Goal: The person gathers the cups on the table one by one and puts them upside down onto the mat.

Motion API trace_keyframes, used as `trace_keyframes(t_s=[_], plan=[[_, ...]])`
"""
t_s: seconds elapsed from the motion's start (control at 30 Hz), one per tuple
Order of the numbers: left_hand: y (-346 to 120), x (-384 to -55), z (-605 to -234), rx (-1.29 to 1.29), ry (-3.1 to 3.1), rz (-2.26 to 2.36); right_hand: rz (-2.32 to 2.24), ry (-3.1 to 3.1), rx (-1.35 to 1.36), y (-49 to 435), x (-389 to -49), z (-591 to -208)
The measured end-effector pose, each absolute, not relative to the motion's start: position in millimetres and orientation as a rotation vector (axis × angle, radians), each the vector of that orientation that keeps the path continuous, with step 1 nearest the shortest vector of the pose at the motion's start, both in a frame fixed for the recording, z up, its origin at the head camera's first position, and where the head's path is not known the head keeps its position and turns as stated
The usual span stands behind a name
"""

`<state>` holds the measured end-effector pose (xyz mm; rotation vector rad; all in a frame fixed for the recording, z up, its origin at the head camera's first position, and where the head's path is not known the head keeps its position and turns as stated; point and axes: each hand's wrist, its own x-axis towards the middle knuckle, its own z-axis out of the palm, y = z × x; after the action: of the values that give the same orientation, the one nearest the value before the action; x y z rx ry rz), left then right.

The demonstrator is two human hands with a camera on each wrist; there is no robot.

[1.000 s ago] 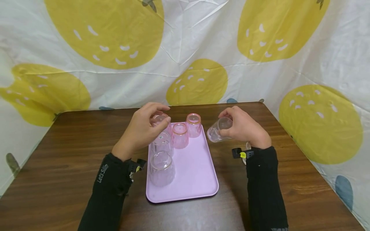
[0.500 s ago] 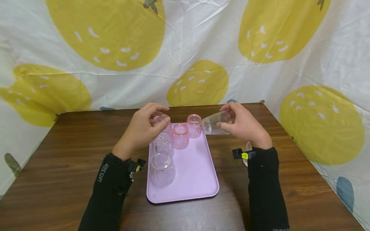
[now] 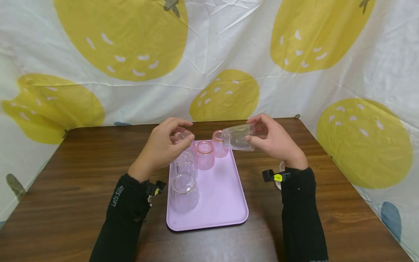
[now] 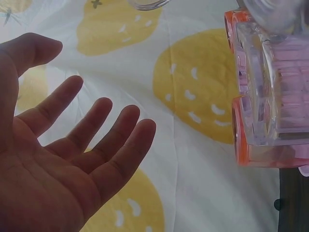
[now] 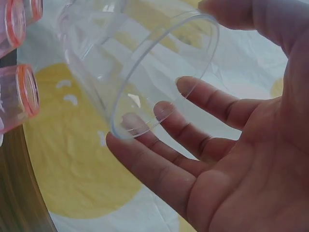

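Observation:
My right hand holds a clear glass by its rim end, thumb on one side and fingers on the other. The glass lies nearly sideways in the air, its mouth towards my palm and its base pointing left, overlapping a pink glass at the tray's back right corner. My left hand hovers over the tray's left side, fingers loosely bent and holding nothing. Beneath it is a pink glass, partly hidden. Another pink glass stands between those two. Two clear glasses line the left side of the lilac tray.
The tray lies on a dark wooden table. A small clear glass object is mostly hidden behind my right wrist. A white cloth with yellow fruit shapes hangs behind and at the sides of the table.
My right hand has turned the clear glass from slanting to nearly level and carried it left, up to the back right pink glass. The left hand stays in place.

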<state>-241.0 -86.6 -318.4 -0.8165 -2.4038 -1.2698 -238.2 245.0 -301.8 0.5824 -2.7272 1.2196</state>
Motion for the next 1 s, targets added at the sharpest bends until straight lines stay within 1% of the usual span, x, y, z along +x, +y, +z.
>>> trace_keyframes(t_s=[0.5,1.0], plan=[[-85,-242,-320,-0.843,-2.392,-1.252,1.557,-2.557,0.683,233,-244,-306],[-81,-241,-321,-0.859,-2.397,-1.285,1.769,-2.445,0.773,212,-244,-308]])
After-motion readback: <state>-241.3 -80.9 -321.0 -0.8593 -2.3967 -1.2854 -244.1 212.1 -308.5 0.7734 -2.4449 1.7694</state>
